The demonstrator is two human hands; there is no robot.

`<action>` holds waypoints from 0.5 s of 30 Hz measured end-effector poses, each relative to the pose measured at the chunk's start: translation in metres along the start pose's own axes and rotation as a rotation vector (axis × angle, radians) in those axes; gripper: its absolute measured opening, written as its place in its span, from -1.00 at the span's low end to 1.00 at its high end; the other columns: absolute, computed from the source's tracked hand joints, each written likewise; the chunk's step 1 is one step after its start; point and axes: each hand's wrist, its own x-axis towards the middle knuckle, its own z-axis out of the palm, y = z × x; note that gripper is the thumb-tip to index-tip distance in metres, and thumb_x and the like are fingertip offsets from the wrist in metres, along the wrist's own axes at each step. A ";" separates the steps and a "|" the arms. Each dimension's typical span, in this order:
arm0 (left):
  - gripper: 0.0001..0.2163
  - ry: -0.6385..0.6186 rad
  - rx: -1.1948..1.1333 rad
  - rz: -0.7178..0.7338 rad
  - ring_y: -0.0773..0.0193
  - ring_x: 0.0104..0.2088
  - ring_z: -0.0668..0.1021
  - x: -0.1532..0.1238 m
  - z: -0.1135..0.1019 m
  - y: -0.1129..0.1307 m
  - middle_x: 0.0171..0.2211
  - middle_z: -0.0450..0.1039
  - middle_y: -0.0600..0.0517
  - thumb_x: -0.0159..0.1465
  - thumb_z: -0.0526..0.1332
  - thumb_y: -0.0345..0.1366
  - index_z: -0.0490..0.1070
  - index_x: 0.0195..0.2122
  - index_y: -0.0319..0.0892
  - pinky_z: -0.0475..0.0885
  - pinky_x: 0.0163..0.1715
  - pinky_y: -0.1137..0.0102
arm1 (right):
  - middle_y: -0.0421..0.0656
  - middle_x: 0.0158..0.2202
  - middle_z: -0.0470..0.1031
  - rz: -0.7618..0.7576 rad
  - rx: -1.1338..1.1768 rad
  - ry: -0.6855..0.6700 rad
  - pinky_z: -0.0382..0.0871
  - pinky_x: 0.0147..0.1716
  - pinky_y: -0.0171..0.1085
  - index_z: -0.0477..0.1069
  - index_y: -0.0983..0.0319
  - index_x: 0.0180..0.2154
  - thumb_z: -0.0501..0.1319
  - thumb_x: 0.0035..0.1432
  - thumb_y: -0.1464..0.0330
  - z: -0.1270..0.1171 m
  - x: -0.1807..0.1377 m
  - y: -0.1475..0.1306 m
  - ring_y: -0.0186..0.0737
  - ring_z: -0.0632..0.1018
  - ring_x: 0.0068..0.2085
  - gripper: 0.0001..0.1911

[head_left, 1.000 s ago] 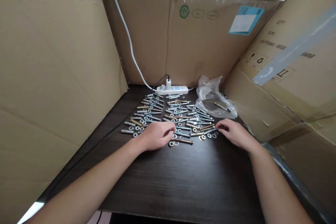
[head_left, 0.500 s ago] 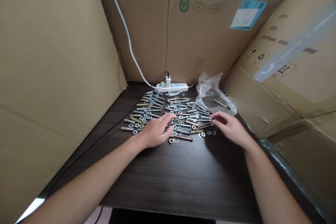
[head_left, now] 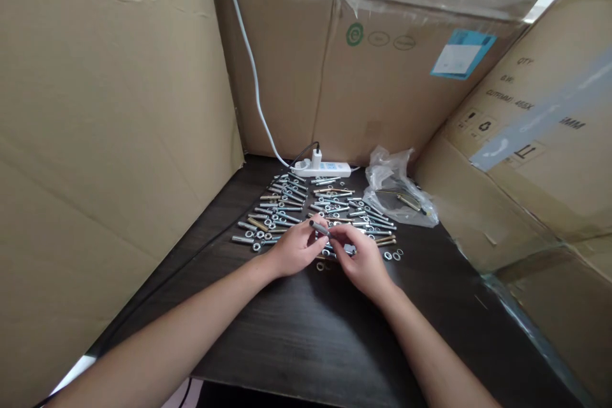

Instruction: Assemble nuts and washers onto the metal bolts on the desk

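Steel bolt (head_left: 319,227) pinched in left hand (head_left: 296,248) fingers. Right hand (head_left: 362,261) fingers pinch its other end, above bolts (head_left: 287,201) on table (head_left: 306,325).

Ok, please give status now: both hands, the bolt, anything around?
Left hand holds one bolt. Right hand meets it, fingers at the bolt. Loose bolts and washers spread just behind; plastic bag to the right.

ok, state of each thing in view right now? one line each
left hand: pinching a bolt, lifted off the table
right hand: fingers closed at the bolt's other end; what it holds is hidden
bolts and washers: loose, laid in rows on the table
plastic bag: open, crumpled, a bolt inside
power strip: one charger plugged in
cardboard boxes: standing round the table
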 end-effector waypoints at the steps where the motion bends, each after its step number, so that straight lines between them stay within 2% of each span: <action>1: -0.93 -0.018 0.012 -0.017 0.34 -0.38 0.34 0.000 -0.001 0.000 -0.39 0.27 0.10 0.27 0.04 -0.30 0.23 -0.29 -0.17 0.28 -0.32 0.43 | -0.13 -0.29 0.50 -0.010 -0.007 -0.003 0.39 -0.29 -0.23 0.39 0.19 -0.21 0.12 0.15 0.40 0.002 -0.002 0.000 -0.22 0.49 -0.34 -0.86; 5: -0.90 -0.081 0.015 -0.053 0.35 -0.40 0.33 0.000 -0.002 -0.001 -0.43 0.24 0.13 0.29 0.02 -0.27 0.21 -0.33 -0.17 0.27 -0.33 0.44 | -0.14 -0.33 0.50 0.011 0.046 -0.029 0.42 -0.30 -0.25 0.37 0.20 -0.24 0.12 0.17 0.40 0.008 -0.006 -0.001 -0.24 0.50 -0.36 -0.89; 10: -0.87 -0.146 -0.034 -0.068 0.33 -0.34 0.38 0.002 0.000 -0.003 -0.40 0.28 0.12 0.31 0.00 -0.26 0.23 -0.33 -0.18 0.30 -0.23 0.42 | -0.13 -0.31 0.45 0.089 0.180 0.041 0.45 -0.31 -0.25 0.32 0.20 -0.25 0.15 0.15 0.38 0.014 -0.010 0.001 -0.25 0.51 -0.35 -0.92; 15: -0.82 -0.177 0.054 -0.077 0.31 -0.29 0.41 0.000 -0.001 0.001 -0.34 0.36 0.09 0.33 -0.02 -0.25 0.29 -0.33 -0.18 0.31 -0.20 0.41 | -0.13 -0.26 0.40 0.070 0.289 0.052 0.46 -0.23 -0.22 0.25 0.18 -0.21 0.13 0.12 0.46 0.013 -0.013 -0.008 -0.24 0.50 -0.27 -0.83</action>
